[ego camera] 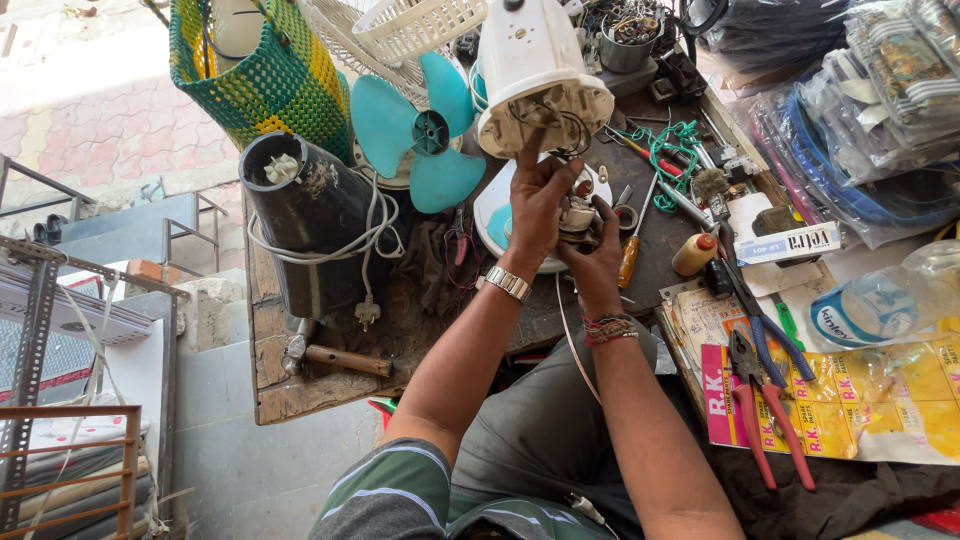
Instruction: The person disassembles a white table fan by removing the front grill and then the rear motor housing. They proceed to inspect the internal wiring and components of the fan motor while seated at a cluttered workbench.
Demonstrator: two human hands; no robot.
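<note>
My left hand (537,205), with a metal watch on the wrist, reaches up to the wires at the open bottom of a white fan motor housing (535,70). A finger touches the wiring there. My right hand (592,262), with thread bands on the wrist, grips a small metal fan part (577,214) with wires, just below the housing. Both hands work close together over a white and teal fan base (492,215) on the dark wooden workbench (330,385).
A teal fan blade (425,135) lies left of the housing. A black cylinder (310,225) wrapped in white cord, a hammer (335,355), an orange-handled screwdriver (630,255), red pliers (760,410), a yellow bottle (694,254) and a woven green-yellow basket (265,75) surround the hands.
</note>
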